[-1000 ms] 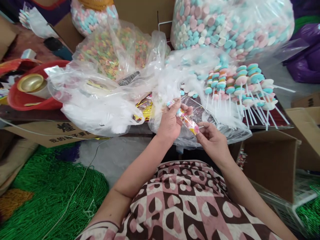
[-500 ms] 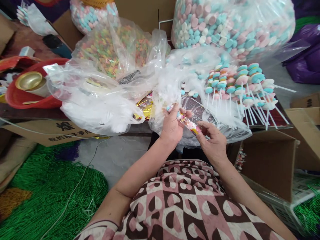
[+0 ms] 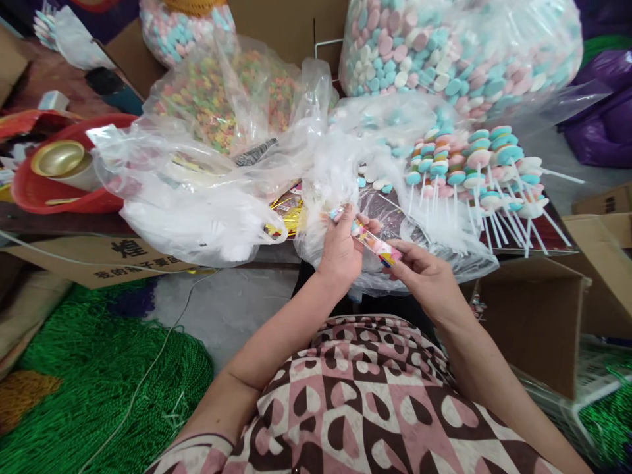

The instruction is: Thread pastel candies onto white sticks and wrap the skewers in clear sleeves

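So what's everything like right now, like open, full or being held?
Candy packet: held slanting between both hands.
Left hand: closed on its upper end.
Right hand: pinching its lower end.
Big marshmallow bag: bulging.
Candy sticks: lying in a pile.
Red basin: upright, things inside.
Right-hand cardboard box: open.
Green cords: heaped loosely.

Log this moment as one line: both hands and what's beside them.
left hand: holds candy packet, far end | right hand: holds packet, near end | right of hands: candy sticks
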Demonstrator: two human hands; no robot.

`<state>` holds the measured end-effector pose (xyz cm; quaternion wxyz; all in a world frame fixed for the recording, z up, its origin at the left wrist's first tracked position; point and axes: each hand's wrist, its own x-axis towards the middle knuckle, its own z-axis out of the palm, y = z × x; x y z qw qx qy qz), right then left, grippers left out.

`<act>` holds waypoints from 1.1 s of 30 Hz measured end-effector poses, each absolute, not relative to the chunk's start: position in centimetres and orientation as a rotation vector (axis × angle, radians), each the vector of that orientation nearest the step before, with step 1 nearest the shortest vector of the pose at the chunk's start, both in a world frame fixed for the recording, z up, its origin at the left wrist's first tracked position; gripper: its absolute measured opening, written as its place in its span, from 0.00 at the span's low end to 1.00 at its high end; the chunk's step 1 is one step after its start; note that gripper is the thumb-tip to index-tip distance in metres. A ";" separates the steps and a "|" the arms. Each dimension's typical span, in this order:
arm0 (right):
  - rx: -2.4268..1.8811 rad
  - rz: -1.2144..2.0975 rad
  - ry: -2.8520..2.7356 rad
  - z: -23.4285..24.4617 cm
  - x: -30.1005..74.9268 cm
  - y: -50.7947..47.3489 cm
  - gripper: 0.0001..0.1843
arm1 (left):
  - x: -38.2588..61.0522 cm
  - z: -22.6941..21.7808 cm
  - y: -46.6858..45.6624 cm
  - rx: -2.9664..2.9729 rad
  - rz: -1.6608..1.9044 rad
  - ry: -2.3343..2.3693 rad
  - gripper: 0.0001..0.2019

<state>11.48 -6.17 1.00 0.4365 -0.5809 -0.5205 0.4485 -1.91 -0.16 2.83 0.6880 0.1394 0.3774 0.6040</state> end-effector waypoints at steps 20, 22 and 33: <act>-1.525 1.018 -1.722 1.8 10.9 -5.3 0.14 | -2.7 2.7 -0.1 0.446 1.298 0.886 0.15; -1.555 0.941 -1.777 1.5 11.1 -5.4 0.15 | -2.6 2.9 -0.4 0.499 1.257 0.897 0.15; -1.466 1.054 -1.463 1.4 9.3 -5.7 0.16 | -3.1 3.2 -0.8 0.547 1.246 0.766 0.17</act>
